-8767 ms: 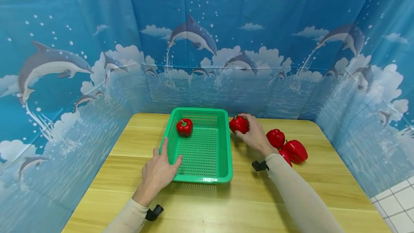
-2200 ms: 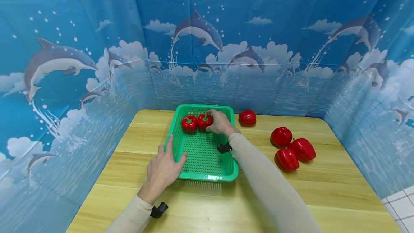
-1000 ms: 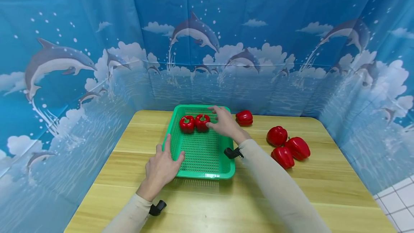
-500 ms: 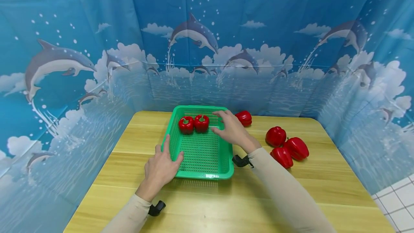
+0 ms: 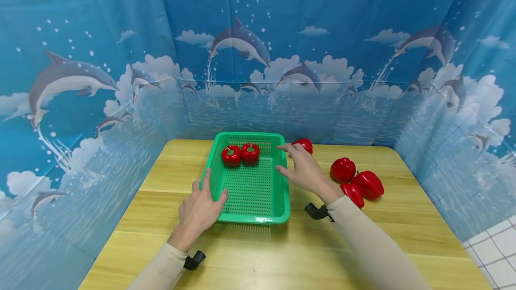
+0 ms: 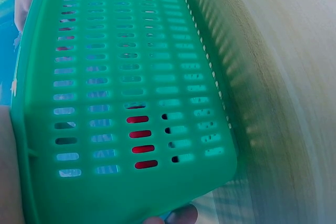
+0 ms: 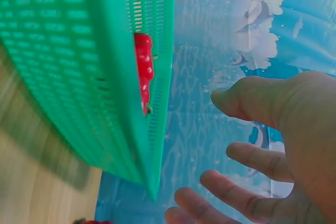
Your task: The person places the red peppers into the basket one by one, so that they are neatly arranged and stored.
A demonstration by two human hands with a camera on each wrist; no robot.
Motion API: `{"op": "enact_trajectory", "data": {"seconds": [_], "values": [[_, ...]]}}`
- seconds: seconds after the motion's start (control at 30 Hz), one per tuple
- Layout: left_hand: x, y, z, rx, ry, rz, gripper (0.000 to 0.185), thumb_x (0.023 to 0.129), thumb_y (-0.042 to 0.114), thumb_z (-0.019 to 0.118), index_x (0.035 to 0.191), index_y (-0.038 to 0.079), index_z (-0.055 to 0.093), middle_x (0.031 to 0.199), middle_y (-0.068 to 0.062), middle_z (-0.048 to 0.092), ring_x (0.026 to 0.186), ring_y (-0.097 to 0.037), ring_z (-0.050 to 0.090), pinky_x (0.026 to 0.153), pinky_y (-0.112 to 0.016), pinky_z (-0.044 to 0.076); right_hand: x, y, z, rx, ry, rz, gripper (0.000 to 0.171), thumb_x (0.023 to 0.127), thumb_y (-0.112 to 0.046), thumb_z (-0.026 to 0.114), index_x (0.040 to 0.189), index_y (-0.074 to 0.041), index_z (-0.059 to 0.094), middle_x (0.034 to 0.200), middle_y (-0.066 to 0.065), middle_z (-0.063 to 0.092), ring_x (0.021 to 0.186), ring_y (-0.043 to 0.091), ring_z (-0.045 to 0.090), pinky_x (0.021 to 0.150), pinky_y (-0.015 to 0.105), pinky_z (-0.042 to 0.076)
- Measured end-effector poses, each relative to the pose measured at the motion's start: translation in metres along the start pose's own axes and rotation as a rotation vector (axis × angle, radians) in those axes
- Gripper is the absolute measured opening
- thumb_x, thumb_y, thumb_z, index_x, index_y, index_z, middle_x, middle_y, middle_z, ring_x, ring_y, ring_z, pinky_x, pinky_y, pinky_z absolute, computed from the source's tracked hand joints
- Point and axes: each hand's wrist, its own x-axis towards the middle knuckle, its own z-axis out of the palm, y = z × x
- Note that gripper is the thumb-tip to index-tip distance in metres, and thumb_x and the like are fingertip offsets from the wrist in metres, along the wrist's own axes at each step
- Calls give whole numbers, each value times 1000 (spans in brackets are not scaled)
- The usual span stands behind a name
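Two red bell peppers (image 5: pixel 231 157) with green stems stand side by side in the back left of the green perforated basket (image 5: pixel 258 219). My left hand (image 5: pixel 197 209) rests at the basket's front left corner, index finger straight along the rim and thumb spread over the front edge. Past the right rim, my right hand (image 5: pixel 304 171) hovers with fingers apart and nothing in them; the right wrist view shows the same loose spread. Just beyond its fingers lies another bell pepper (image 5: pixel 306 145), partly hidden by the hand.
Three more bell peppers (image 5: pixel 369 185) lie in a cluster on the wooden table (image 5: pixel 258 258) to the right, one partly covered by my right sleeve. A blue dolphin-print curtain (image 5: pixel 258 115) hangs right behind the table's back edge and along both sides.
The right hand carried a second bell pepper into the basket, beside the first, and let go of it. It then drew back rightward over the rim. My left hand stayed at the basket.
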Motion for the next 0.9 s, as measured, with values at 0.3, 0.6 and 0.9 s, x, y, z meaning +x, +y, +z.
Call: {"op": "enact_trajectory", "data": {"seconds": [0.3, 0.6, 0.9], "values": [[-1, -2, 1, -3, -14, -21, 100, 113, 66, 61, 189, 20, 17, 161, -33, 57, 55, -28, 53, 49, -37, 42, -29, 15, -11, -17, -5, 40, 68, 107, -26, 86, 167, -7, 61, 156, 21, 65, 130, 42, 69, 99, 59, 67], [3, 0, -1, 3, -6, 1, 99, 114, 67, 58, 189, 18, 17, 161, -33, 57, 56, -30, 54, 49, -38, 43, -59, 35, -24, -90, 11, 95, 64, 107, -29, 86, 164, -9, 65, 157, 25, 65, 127, 42, 70, 97, 60, 67], [1, 1, -2, -3, -17, -5, 98, 114, 67, 57, 189, 19, 17, 165, -33, 55, 56, -30, 55, 49, -38, 43, -87, 54, -35, -130, 43, 136, 65, 104, -28, 89, 162, -7, 66, 148, 23, 67, 117, 37, 67, 90, 54, 65]]}}
